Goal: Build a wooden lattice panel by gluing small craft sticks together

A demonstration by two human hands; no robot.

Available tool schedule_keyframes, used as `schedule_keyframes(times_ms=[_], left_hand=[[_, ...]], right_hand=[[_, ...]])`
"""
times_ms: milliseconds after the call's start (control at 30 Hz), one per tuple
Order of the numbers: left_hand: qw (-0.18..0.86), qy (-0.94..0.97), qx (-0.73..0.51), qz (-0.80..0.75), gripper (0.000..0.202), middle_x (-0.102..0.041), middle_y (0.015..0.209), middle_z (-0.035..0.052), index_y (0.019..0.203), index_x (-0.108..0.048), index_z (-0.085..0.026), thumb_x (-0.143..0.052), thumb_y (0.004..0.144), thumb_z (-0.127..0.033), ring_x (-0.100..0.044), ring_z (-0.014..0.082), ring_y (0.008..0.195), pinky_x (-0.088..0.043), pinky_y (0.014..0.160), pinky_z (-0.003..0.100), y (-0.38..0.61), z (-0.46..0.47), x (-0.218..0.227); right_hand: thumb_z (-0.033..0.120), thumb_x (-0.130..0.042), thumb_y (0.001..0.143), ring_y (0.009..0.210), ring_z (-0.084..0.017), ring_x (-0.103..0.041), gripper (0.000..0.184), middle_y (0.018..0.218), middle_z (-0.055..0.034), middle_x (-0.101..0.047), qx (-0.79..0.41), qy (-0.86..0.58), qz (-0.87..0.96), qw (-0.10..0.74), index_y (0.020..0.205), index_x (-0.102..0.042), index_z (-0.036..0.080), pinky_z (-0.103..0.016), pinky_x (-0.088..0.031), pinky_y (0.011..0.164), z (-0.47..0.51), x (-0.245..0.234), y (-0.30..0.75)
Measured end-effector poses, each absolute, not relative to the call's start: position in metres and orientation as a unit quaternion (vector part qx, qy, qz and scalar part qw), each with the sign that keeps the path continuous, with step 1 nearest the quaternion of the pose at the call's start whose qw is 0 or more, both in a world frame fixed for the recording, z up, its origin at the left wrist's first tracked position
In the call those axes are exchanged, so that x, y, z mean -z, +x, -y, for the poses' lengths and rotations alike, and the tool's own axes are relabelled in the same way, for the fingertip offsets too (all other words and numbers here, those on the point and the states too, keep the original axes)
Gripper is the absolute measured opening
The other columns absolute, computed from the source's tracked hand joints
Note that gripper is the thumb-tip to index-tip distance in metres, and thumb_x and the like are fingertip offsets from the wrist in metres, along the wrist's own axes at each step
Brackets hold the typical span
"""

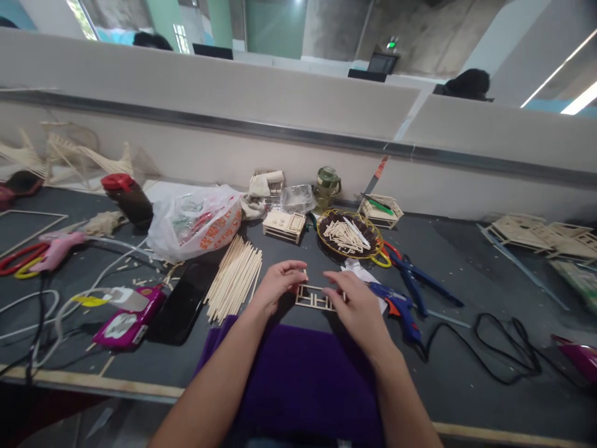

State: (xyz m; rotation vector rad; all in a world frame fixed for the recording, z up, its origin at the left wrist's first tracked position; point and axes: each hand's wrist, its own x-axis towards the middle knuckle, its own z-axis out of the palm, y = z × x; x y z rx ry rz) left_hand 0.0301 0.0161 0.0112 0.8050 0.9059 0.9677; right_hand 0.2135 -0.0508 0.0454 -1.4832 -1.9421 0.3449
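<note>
A small rectangular frame of thin wooden sticks [313,305], with short crosspieces inside, is in front of me at the far edge of a purple cloth [308,373]. At its left end is my left hand [275,286], thumb and fingertips pinched around what looks like a short stick piece [305,274]. My right hand [357,305] curls around the frame's right end and covers part of it. A bundle of long wooden sticks [236,280] lies left of my left hand. Beyond my hands stands a small finished-looking stick model [283,225].
A yellow-rimmed basket [321,239] contains cut sticks. Right of my hands lie a blue glue gun [401,311] with a black cable and blue-handled pliers [415,286]. To the left are a black phone [184,305], a magenta device [130,317], a plastic bag [196,221] and a bottle [128,202].
</note>
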Motion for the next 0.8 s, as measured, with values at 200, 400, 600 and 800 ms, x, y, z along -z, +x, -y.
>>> schedule_keyframes(times_ms=[200, 400, 600, 800], left_hand=[[0.698, 0.444, -0.374, -0.419, 0.045, -0.064, 0.061, -0.0008, 0.102, -0.063, -0.012, -0.076, 0.059, -0.020, -0.049, 0.0079, 0.047, -0.032, 0.047, 0.020, 0.021, -0.017, -0.013], [0.696, 0.475, -0.333, -0.423, 0.045, -0.056, 0.054, -0.0076, 0.105, -0.056, -0.011, -0.068, 0.061, -0.013, -0.045, 0.0070, 0.044, -0.032, 0.046, 0.019, 0.020, -0.019, -0.010], [0.593, 0.532, -0.364, -0.483, 0.031, -0.059, 0.062, -0.0034, 0.099, -0.062, -0.013, -0.060, 0.069, -0.013, -0.050, 0.0083, 0.054, -0.038, 0.053, 0.020, 0.019, -0.027, 0.007], [0.503, 0.601, -0.361, -0.506, 0.026, -0.062, 0.068, -0.0024, 0.097, -0.066, -0.017, -0.062, 0.072, -0.021, -0.054, 0.0109, 0.062, -0.042, 0.060, 0.022, 0.020, -0.030, 0.020]], right_hand=[[0.024, -0.053, 0.092, 0.090, -0.020, -0.058, 0.016, 0.092, -0.0057, -0.062, -0.128, -0.542, 0.791, 0.252, 0.102, -0.066, 0.020, -0.030, -0.044, 0.077, 0.029, -0.040, 0.189], [0.028, -0.058, 0.091, 0.087, -0.020, -0.057, 0.012, 0.087, -0.0042, -0.063, -0.120, -0.538, 0.804, 0.222, 0.096, -0.066, 0.021, -0.029, -0.041, 0.074, 0.024, -0.031, 0.191], [0.027, -0.059, 0.088, 0.087, -0.020, -0.057, 0.010, 0.086, -0.0034, -0.063, -0.124, -0.570, 0.795, 0.168, 0.092, -0.066, 0.021, -0.029, -0.040, 0.074, 0.019, -0.016, 0.192], [0.027, -0.058, 0.088, 0.085, -0.019, -0.056, 0.010, 0.086, -0.0033, -0.062, -0.126, -0.580, 0.798, 0.106, 0.090, -0.067, 0.021, -0.028, -0.038, 0.070, 0.016, -0.011, 0.193]])
